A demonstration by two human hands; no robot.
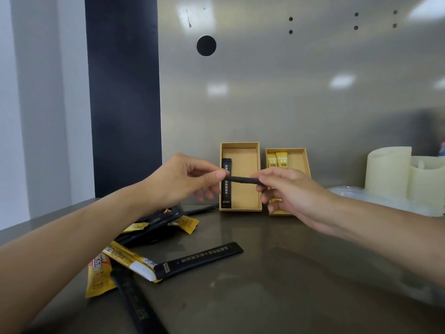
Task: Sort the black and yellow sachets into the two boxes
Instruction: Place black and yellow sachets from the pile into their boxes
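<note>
One black sachet [243, 179], pinched endwise between left hand [183, 179] and right hand [296, 194]. One yellow sachet [98, 273], 8 o'clock, lettered "NESCA".

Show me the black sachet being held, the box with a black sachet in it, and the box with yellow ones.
held black sachet [240, 178], head view, its bare middle.
black-sachet box [246, 189], head view, bare floor.
yellow-sachet box [298, 161], head view, bare floor, far corner.
</note>
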